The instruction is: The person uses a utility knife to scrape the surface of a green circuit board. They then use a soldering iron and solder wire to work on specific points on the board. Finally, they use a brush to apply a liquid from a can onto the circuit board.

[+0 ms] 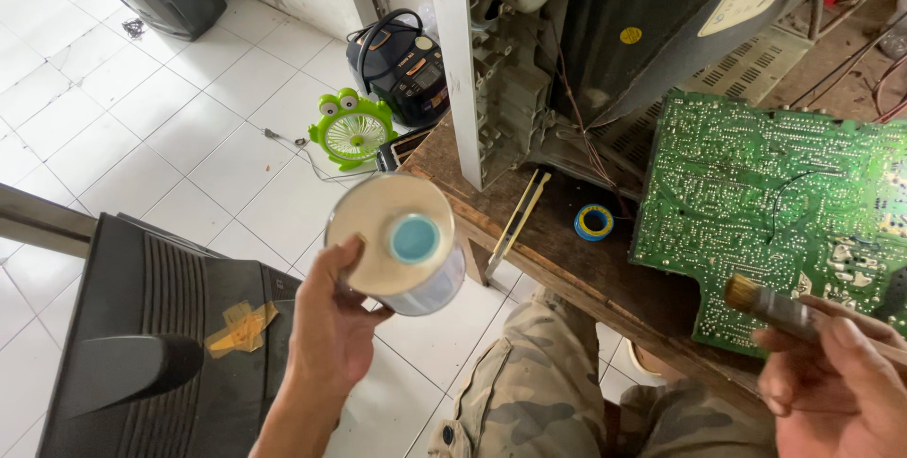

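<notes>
My left hand (pixel 328 326) grips a metal can (pixel 397 241) with a pale top and a light blue cap, held over the floor beside the bench. A small paintbrush (pixel 770 305) sits in my right hand (pixel 836 378) at the lower right, its bristles over the near edge of a large green circuit board (pixel 775 203). The board lies solder side up on a dark wooden workbench (pixel 586 264). Behind it stands an opened old television with its tube (pixel 652 14) and white frame (pixel 453 52) exposed.
A blue-and-yellow tape roll (pixel 593 222) and a pair of thin sticks (pixel 518 217) lie on the bench. On the white tiled floor stand a green frog-shaped fan (pixel 351 129), a black cooker (pixel 402 66), and a black television back cover (pixel 161 326). My camouflage trousers (pixel 529 392) show below.
</notes>
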